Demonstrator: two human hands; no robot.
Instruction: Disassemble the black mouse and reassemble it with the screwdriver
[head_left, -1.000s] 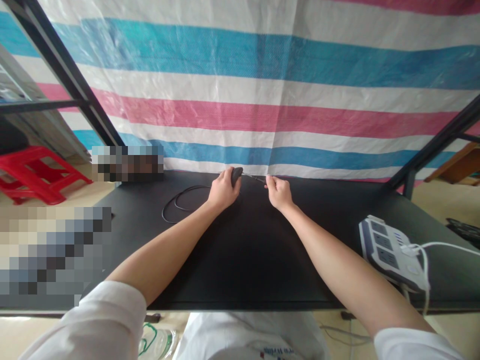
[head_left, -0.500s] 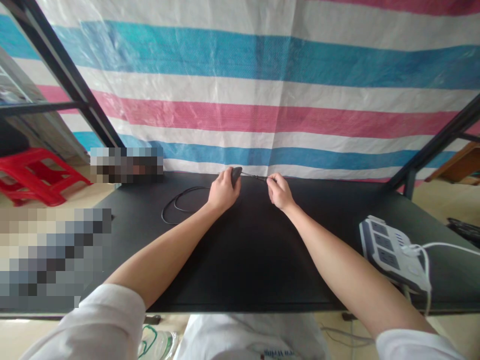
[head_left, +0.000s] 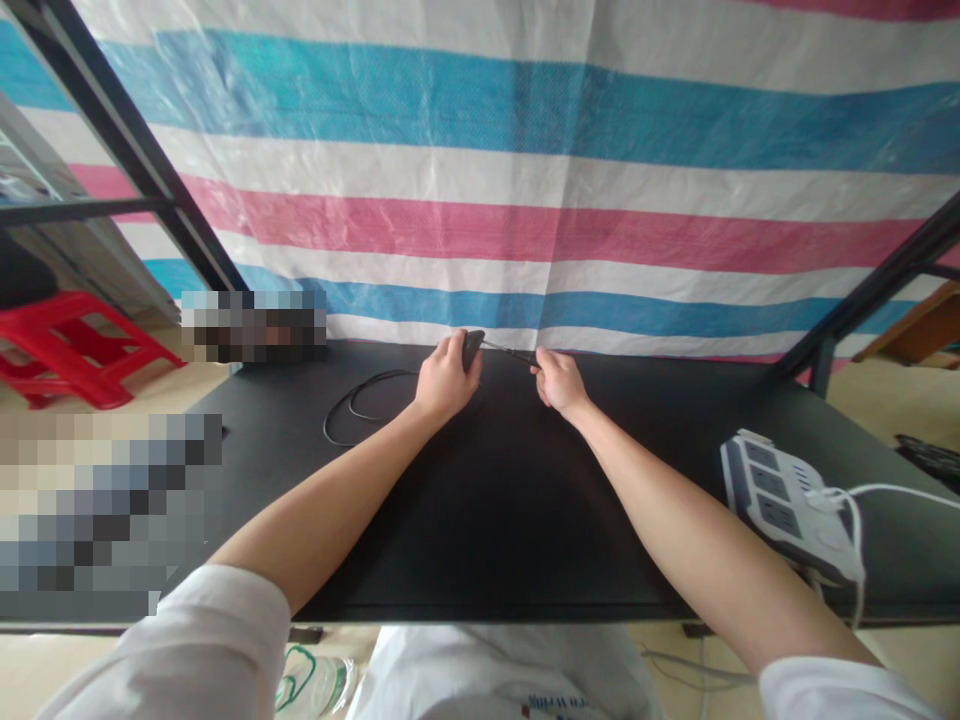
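Far back on the black surface, close to the striped tarp, a small black mouse sits gripped in the left hand, whose fingers curl around its left side. A thin black cable runs from the mouse to the right, where the right hand has it pinched between its fingertips; the two hands are near each other but apart, with a short taut stretch of cable between them. To the left of the left hand, a loose loop of black cord lies flat on the surface. Near the right edge, well apart from the hands, rests a white power strip with a white plug and lead in it. Beyond the surface on the far left stands a red plastic stool on the floor. Black frame bars slant up at both sides.
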